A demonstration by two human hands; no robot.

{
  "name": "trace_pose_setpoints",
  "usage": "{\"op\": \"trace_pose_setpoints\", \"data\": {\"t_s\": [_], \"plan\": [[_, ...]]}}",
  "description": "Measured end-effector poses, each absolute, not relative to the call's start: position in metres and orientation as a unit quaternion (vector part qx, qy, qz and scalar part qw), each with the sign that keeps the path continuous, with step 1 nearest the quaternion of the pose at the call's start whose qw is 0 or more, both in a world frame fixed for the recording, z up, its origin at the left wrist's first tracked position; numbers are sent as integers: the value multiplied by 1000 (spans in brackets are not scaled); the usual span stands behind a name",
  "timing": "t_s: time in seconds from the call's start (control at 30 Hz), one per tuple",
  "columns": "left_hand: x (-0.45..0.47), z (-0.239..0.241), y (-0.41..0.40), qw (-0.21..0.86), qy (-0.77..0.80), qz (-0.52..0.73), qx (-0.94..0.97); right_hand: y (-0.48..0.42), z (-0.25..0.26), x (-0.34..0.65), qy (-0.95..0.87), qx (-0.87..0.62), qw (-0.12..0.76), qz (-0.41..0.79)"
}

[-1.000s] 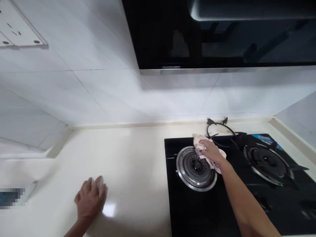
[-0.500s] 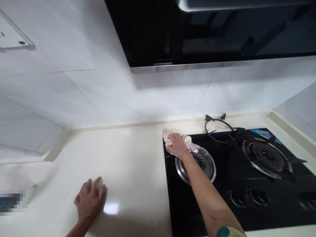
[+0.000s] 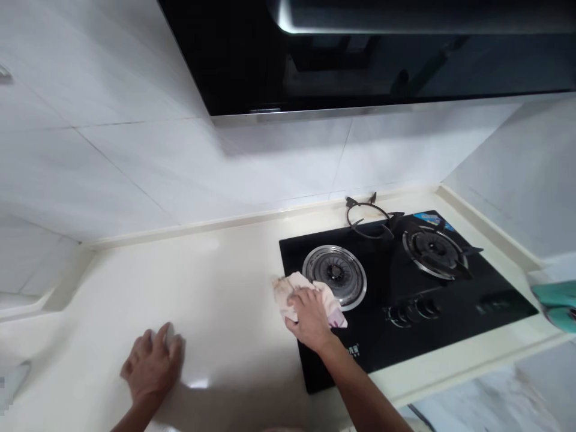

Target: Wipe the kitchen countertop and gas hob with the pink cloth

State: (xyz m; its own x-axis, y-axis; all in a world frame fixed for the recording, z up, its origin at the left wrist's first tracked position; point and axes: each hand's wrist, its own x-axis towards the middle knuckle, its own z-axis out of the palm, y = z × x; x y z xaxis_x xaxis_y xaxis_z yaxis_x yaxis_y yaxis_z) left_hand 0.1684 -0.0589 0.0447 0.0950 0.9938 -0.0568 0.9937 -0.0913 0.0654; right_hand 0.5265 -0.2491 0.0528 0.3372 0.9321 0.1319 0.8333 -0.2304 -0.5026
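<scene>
So here's what I'm looking at. The right hand is pressed flat on a pale rag, fingers spread over it more than clenched around it, so it's pinned under the palm rather than gripped. The rag sits right on the left edge of the black glass hob, half on the glass and half on the cream countertop, just in front of the left burner.

The left hand rests palm-down on the countertop, well apart from the hob, fingers loosely curled, holding nothing as far as I can see.

How far along? My guess is the wipe-down is midway. The glass looks pretty shiny and I can't spot obvious grime on it, but the front strip by the knobs and the corner near the rag may not be covered yet. One pan support is lifted off and lying at the back, partly on the counter, so that has to go back on the left burner. The right burner has its support in place.

Count:
- two burners
- two pan supports, one on and one off
- three knobs, I think, bit blurry
- one rag
- one range hood overhead
- something teal at the right edge, can't tell what
</scene>
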Motion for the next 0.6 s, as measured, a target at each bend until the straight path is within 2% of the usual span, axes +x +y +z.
{"op": "trace_pose_setpoints", "data": {"t_s": [0.13,0.3,0.47,0.6], "plan": [[170,47,-59,58,667,10,743,-327,39,538,-514,-817,251,69],[170,45,-59,55,657,26,752,-397,33,603,-371,-900,230,14],[171,44,-61,49,655,35,753,-397,39,636,-276,-942,191,-3],[172,47,-62,59,653,34,754,-374,42,593,-265,-949,169,6]]}}
